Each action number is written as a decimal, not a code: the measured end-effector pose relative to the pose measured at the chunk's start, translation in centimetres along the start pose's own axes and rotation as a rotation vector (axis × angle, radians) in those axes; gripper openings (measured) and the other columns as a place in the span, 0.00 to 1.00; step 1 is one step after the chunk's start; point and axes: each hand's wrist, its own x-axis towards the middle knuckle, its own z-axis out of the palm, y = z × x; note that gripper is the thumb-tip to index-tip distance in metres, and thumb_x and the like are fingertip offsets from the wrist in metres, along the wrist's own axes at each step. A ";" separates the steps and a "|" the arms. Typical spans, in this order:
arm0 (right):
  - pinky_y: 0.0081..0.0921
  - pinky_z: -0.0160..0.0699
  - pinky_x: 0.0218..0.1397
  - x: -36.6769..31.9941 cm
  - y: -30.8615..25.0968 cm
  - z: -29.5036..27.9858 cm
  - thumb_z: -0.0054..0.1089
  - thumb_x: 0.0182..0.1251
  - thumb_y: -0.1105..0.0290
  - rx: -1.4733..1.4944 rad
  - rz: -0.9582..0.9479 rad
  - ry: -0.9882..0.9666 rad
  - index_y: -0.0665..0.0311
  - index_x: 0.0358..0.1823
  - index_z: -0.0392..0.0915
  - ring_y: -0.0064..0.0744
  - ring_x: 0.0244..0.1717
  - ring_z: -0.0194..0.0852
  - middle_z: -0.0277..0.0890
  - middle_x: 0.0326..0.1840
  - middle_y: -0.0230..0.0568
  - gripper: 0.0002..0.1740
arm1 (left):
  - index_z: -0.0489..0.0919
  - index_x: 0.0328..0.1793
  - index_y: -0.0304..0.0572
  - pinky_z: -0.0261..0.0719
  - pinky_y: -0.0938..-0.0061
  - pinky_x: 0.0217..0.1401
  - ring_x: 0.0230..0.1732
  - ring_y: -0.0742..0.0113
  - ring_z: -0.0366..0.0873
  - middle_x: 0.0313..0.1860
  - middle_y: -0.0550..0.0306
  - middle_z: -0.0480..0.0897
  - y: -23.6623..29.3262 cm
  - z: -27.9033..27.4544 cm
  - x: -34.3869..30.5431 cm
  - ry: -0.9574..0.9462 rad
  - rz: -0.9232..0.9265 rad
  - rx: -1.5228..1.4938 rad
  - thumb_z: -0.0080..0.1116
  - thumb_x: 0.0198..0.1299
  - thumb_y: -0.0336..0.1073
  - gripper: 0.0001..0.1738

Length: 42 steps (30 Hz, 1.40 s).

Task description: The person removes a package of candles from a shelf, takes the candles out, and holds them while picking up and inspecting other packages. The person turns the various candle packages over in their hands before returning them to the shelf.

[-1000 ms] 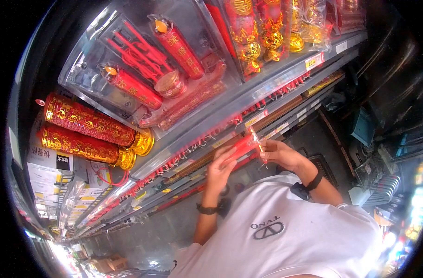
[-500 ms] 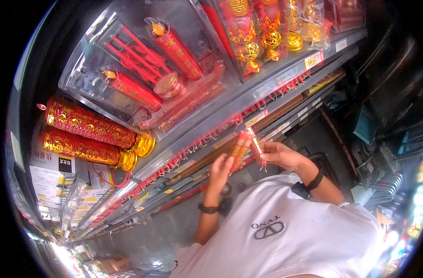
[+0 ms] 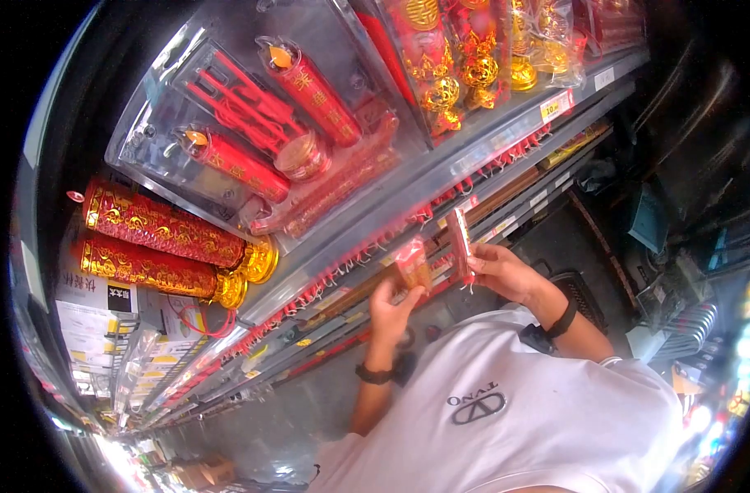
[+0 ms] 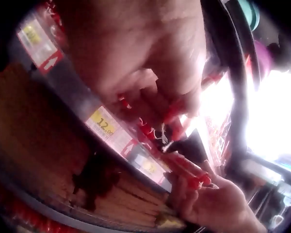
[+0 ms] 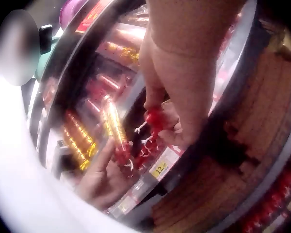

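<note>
In the head view the left hand (image 3: 389,311) grips the lower end of a red packet with gold print (image 3: 412,263), thumb across it. Just to its right, the right hand (image 3: 506,273) pinches a narrow red packet (image 3: 460,245) that stands nearly upright; the two packets are apart. White wicks dangle from the right hand's red packet (image 5: 155,117) in the right wrist view, where the gold-printed packet (image 5: 114,124) leans in the left hand (image 5: 104,179). The left wrist view shows red sticks (image 4: 186,170) across the right hand's fingers (image 4: 182,196).
A shelf edge (image 3: 350,220) with price labels runs diagonally beyond the hands. On it lie a clear-packed candle set (image 3: 243,164), two red-gold candles (image 3: 161,222) and bagged gold ornaments (image 3: 482,70). Lower shelves hold rows of red items with white wicks (image 3: 342,267).
The packets have moved apart. The left hand's packet has tilted the other way, its top swinging left, and the right hand's packet has risen and turned narrow side on.
</note>
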 end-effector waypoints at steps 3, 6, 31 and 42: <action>0.28 0.76 0.62 -0.2 -0.4 0.6 0.65 0.74 0.58 0.030 -0.014 0.028 0.67 0.61 0.74 0.27 0.55 0.76 0.78 0.53 0.36 0.24 | 0.82 0.55 0.33 0.76 0.72 0.60 0.51 0.70 0.81 0.49 0.58 0.86 -0.8 -0.6 0.2 0.080 0.063 0.176 0.71 0.62 0.29 0.17; 0.30 0.76 0.60 -0.1 -0.5 0.8 0.65 0.74 0.59 -0.064 -0.046 -0.011 0.67 0.61 0.74 0.28 0.53 0.77 0.79 0.52 0.36 0.23 | 0.83 0.52 0.33 0.75 0.73 0.60 0.50 0.72 0.80 0.47 0.59 0.85 -0.2 -0.4 0.3 0.059 0.067 0.304 0.70 0.62 0.27 0.14; 0.36 0.77 0.51 -1.5 -3.0 2.6 0.75 0.51 0.77 -1.372 -0.958 0.309 0.58 0.59 0.77 0.43 0.49 0.78 0.76 0.49 0.39 0.30 | 0.86 0.44 0.44 0.75 0.61 0.64 0.57 0.55 0.83 0.55 0.56 0.88 2.8 0.7 0.4 0.225 0.810 0.869 0.68 0.46 0.15 0.20; 0.33 0.78 0.52 -2.0 -1.5 1.8 0.77 0.53 0.74 -1.050 -0.673 0.375 0.61 0.60 0.75 0.39 0.48 0.78 0.76 0.48 0.43 0.32 | 0.84 0.50 0.44 0.81 0.65 0.55 0.52 0.61 0.85 0.52 0.58 0.87 1.7 0.7 0.5 -0.076 0.139 0.474 0.69 0.60 0.24 0.12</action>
